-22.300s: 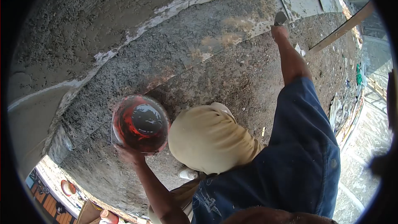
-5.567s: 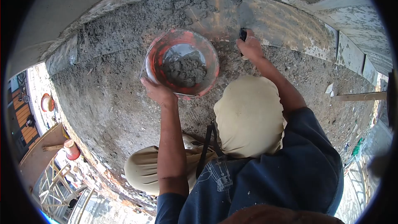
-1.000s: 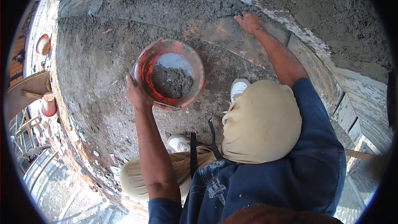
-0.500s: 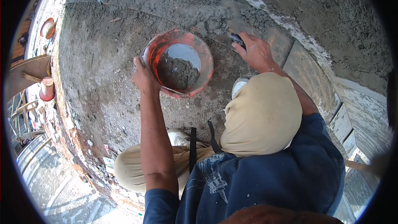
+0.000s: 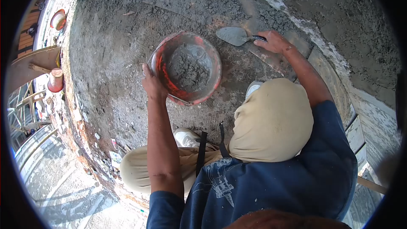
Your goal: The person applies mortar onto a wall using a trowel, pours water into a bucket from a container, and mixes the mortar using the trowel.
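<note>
A red, mortar-smeared bucket (image 5: 216,79) stands on the rough ground in front of me, with wet grey mortar (image 5: 189,70) inside. My left hand (image 5: 153,82) is closed on the bucket's left rim. In my right hand (image 5: 273,42) is the dark handle of a trowel (image 5: 232,36). Its grey-coated blade points left, just beyond the bucket's upper right side and apart from it. Fresh mortar (image 5: 277,20) lies heaped along the foot of the wall, close to the trowel.
A rough plastered wall (image 5: 339,21) with a pale edge runs along the upper right. Farther left, past the broken ground edge, are another bucket (image 5: 58,20), a reddish cylinder (image 5: 55,80) and a wooden board (image 5: 36,61). My bent knee (image 5: 273,121) is close to my right arm.
My right hand has shifted slightly right, and the trowel blade, blurred before, now shows plainly. Mortar in the bucket covers more of the pale bottom. My left hand keeps its hold on the rim.
</note>
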A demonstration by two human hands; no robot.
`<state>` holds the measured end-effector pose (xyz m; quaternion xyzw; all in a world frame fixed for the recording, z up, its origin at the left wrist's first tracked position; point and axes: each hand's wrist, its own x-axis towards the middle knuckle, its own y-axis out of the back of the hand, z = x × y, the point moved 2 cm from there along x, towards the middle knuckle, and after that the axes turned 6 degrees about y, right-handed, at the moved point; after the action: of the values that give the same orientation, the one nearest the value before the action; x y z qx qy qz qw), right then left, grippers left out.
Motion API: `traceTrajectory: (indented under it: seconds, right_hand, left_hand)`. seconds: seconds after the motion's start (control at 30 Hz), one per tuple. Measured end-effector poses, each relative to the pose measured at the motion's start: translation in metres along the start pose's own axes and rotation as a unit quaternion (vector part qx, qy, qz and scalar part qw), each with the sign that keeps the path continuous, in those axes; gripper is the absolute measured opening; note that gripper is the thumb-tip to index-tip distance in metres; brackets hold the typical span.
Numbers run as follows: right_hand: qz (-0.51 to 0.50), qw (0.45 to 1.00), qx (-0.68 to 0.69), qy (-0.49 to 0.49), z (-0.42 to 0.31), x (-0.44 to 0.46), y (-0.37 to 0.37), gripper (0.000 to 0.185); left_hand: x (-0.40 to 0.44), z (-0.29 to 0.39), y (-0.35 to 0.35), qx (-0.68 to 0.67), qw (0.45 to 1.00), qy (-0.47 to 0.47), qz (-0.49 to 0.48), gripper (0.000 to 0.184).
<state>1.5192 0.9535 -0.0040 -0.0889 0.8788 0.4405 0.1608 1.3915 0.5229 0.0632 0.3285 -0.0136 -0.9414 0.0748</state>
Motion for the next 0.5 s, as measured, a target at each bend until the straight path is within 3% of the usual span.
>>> traceTrajectory:
  seconds: [0.27, 0.37, 0.43, 0.5]
  right_hand:
    - [0.020, 0.999, 0.007, 0.037, -0.051, 0.105, -0.017, 0.058]
    - [0.116, 0.988, 0.102, -0.028, -0.025, 0.110, -0.046, 0.059]
    - [0.096, 0.956, 0.240, -0.141, -0.026, 0.084, -0.031, 0.061]
    - [0.077, 0.964, 0.223, -0.119, -0.021, 0.070, -0.029, 0.062]
  left_hand:
    - [-0.005, 0.008, -0.011, 0.008, 1.000, 0.005, 0.001, 0.064]
    - [-0.004, 0.007, -0.012, 0.011, 1.000, -0.001, 0.014, 0.067]
    - [-0.005, 0.007, -0.008, 0.061, 0.997, -0.012, 0.049, 0.073]
    - [0.002, 0.004, -0.002, 0.082, 0.994, -0.001, 0.070, 0.075]
